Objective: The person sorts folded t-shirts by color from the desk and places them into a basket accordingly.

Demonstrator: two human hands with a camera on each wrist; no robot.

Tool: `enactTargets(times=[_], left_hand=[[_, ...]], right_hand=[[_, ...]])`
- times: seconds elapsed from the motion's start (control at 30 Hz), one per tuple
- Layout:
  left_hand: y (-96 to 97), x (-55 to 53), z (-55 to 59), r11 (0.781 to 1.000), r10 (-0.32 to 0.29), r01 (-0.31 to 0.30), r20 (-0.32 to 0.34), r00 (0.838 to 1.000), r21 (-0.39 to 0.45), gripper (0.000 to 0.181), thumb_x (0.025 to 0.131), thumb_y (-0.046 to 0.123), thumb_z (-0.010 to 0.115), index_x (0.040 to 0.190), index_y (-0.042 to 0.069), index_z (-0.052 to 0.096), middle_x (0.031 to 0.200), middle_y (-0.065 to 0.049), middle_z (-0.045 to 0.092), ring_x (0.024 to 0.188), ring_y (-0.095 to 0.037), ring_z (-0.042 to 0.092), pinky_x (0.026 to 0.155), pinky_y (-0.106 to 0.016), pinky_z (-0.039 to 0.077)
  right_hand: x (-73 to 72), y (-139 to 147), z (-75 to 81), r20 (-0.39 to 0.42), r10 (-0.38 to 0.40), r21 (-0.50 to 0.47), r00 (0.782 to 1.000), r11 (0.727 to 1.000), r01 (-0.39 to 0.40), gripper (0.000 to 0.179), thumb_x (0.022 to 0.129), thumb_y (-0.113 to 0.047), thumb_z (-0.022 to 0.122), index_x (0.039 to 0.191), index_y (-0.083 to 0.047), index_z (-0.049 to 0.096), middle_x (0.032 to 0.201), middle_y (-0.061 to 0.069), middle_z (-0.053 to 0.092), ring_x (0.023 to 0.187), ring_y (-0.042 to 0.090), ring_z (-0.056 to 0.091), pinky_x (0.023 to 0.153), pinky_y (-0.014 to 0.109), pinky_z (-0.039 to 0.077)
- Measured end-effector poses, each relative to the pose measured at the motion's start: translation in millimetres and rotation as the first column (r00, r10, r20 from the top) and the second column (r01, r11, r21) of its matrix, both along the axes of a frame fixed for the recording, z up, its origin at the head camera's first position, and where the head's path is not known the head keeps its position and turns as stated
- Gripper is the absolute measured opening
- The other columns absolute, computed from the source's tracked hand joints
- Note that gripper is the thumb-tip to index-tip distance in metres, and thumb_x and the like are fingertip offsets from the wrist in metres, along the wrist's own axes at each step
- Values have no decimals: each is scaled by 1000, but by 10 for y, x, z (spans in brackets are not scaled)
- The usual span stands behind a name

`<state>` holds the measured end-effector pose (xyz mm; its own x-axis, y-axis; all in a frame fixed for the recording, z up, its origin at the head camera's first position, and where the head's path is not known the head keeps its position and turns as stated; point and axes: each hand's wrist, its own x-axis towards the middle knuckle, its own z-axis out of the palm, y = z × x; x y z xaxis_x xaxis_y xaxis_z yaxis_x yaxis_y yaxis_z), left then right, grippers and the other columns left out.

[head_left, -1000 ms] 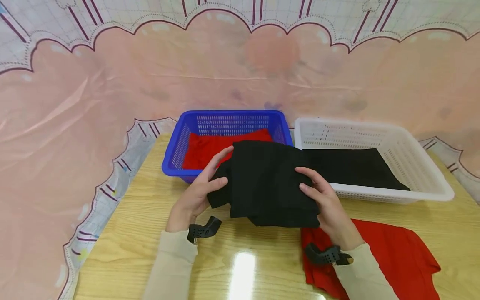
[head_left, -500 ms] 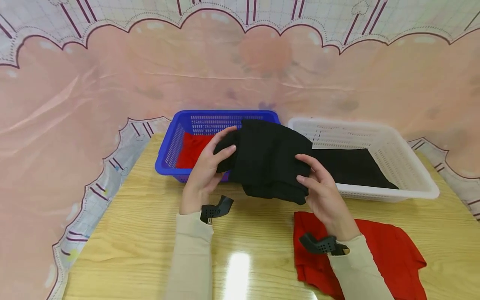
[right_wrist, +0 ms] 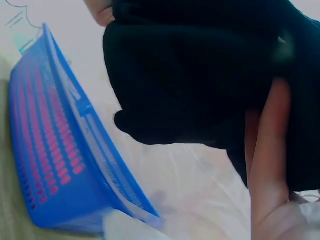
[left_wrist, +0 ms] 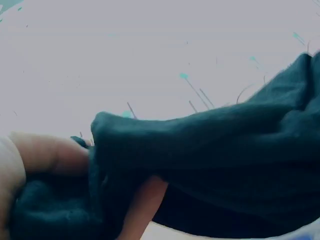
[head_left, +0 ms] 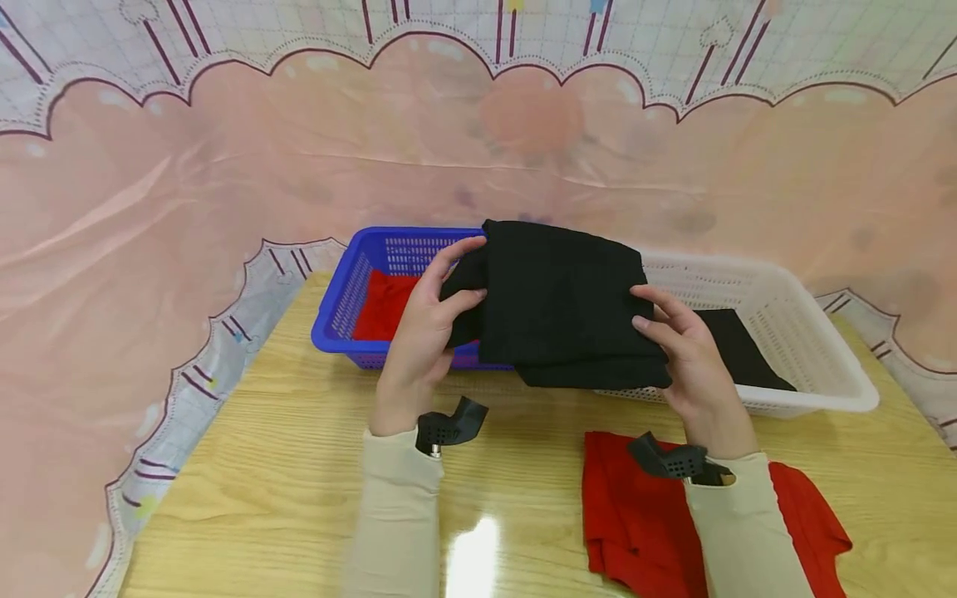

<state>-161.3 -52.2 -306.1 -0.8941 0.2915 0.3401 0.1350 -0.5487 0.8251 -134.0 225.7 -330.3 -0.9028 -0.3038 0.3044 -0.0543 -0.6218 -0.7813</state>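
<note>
Both hands hold a folded black garment (head_left: 564, 303) up in the air, its broad flat side facing the head camera. At its left end, my left hand (head_left: 422, 332) grips the cloth with the thumb in front. My right hand (head_left: 691, 357) pinches the right edge, with part of the hand hidden behind the fabric. Seen from the left wrist, the garment (left_wrist: 200, 160) shows soft layered folds around the fingers. The right wrist view has the dark cloth (right_wrist: 185, 85) above the right fingers (right_wrist: 270, 150).
Behind the garment stand a blue basket (head_left: 336, 345) with red cloth (head_left: 385, 307) in it and a white basket (head_left: 830, 399) with black cloth (head_left: 736, 345) in it. A red garment (head_left: 635, 515) lies on the wooden table (head_left: 262, 482) under the right forearm.
Both hands have lifted the black garment upward and away from me, then shifted it right, so it now overlaps part of the white basket in the head view. The red garment stays on the table.
</note>
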Motion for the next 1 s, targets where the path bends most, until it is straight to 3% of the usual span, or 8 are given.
enactTargets(times=[0.17, 0.27, 0.33, 0.43, 0.5, 0.73, 0.9, 1.0], left_hand=[[221, -85, -60, 994, 26, -32, 61, 998, 102, 38, 89, -2, 46, 125, 10, 51, 122, -19, 46, 95, -29, 56, 75, -37, 50], [317, -101, -78, 986, 57, -76, 126, 990, 149, 38, 89, -2, 47, 123, 12, 54, 121, -17, 48, 92, -27, 58, 73, -36, 51], [382, -113, -104, 984, 75, -98, 152, 985, 149, 38, 88, -2, 47, 122, 13, 55, 120, -17, 49, 91, -26, 58, 72, -36, 51], [466, -132, -159, 985, 97, -119, 170, 981, 121, 39, 87, -3, 47, 122, 14, 56, 119, -16, 50, 90, -27, 58, 72, -36, 51], [516, -152, -191, 987, 105, -124, 171, 980, 105, 39, 87, -3, 47, 121, 14, 56, 118, -15, 51, 91, -27, 57, 72, -36, 51], [637, -200, -228, 992, 126, -125, 169, 978, -16, 39, 86, -5, 47, 120, 13, 57, 117, -10, 54, 94, -27, 57, 77, -37, 50], [693, -212, -258, 986, 145, -128, 180, 973, -104, 40, 87, -5, 45, 121, 13, 56, 116, -7, 55, 95, -24, 57, 79, -36, 49], [741, -253, -315, 990, 120, -103, 202, 972, -92, 37, 88, -2, 45, 121, 13, 55, 117, -6, 54, 97, -24, 56, 80, -36, 48]], right_hand=[[-45, 102, 30, 17, 25, -192, 1000, 981, -21, 39, 93, 10, 28, 127, -2, 42, 104, 15, 51, 71, 24, 62, 59, 30, 53], [-37, 98, 73, 8, -3, -237, 1000, 972, 5, 45, 92, 9, 30, 135, -5, 33, 92, 14, 57, 70, 24, 61, 60, 30, 52], [-33, 115, 83, 10, -10, -252, 1000, 968, 12, 52, 92, 10, 30, 139, -10, 28, 98, 16, 58, 78, 26, 62, 65, 32, 52], [-41, 192, 80, 37, -80, -174, 996, 981, 85, 58, 90, 12, 32, 140, -17, 28, 112, 15, 55, 89, 25, 61, 69, 32, 52], [-61, 275, 65, 55, -116, -136, 992, 983, 123, 61, 89, 15, 32, 140, -18, 30, 130, 14, 45, 100, 26, 58, 73, 35, 50], [-170, 515, -22, 31, -267, 80, 963, 961, 264, 53, 87, 17, 39, 135, -5, 37, 123, 12, 50, 93, 24, 60, 67, 33, 52], [-222, 567, -98, -4, -371, 319, 929, 880, 352, 49, 87, 14, 41, 132, -4, 42, 128, 13, 43, 97, 19, 57, 72, 28, 51], [-219, 565, -143, 4, -441, 444, 898, 805, 393, 51, 86, 15, 36, 130, -9, 45, 132, 10, 40, 102, 17, 51, 72, 22, 50]])
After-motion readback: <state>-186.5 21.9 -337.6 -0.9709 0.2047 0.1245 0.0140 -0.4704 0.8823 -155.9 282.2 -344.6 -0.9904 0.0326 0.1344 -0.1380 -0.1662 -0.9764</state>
